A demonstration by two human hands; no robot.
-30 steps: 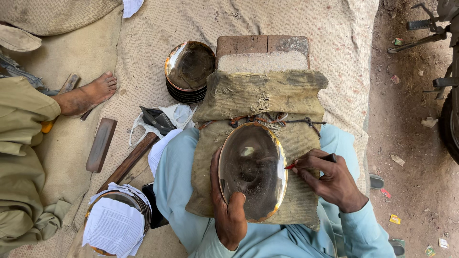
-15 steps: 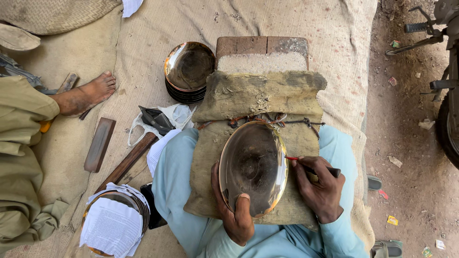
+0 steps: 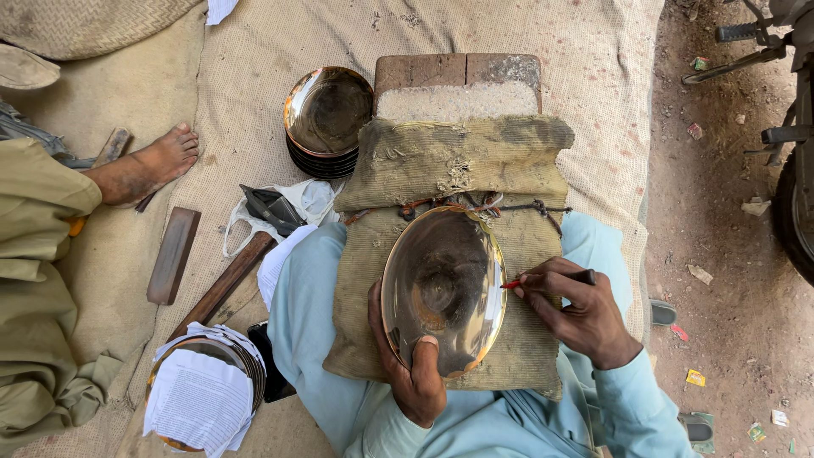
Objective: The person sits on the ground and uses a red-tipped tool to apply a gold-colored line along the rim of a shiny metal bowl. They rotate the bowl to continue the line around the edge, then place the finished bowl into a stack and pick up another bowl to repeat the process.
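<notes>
A shiny round metal plate (image 3: 443, 288) lies on a coarse sackcloth cushion (image 3: 458, 170) across my lap. My left hand (image 3: 412, 373) grips the plate's near rim, thumb pressed on its inner face. My right hand (image 3: 577, 309) holds a thin red-tipped tool (image 3: 547, 278) like a pen, its tip touching the plate's right rim. A knotted cord (image 3: 475, 206) runs across the cushion just above the plate. My legs are in light blue cloth.
A stack of similar metal plates (image 3: 328, 119) stands at the back left of the cushion. Another plate stack covered with printed paper (image 3: 202, 399) sits at the lower left. Wooden pieces (image 3: 173, 254), another person's bare foot (image 3: 144, 168), a brick block (image 3: 458, 72), and a motorbike (image 3: 784, 136) on the dirt.
My right hand has shifted slightly along the plate's right rim with the tool. My left hand has slid its hold on the near rim a little, and the plate has turned slightly.
</notes>
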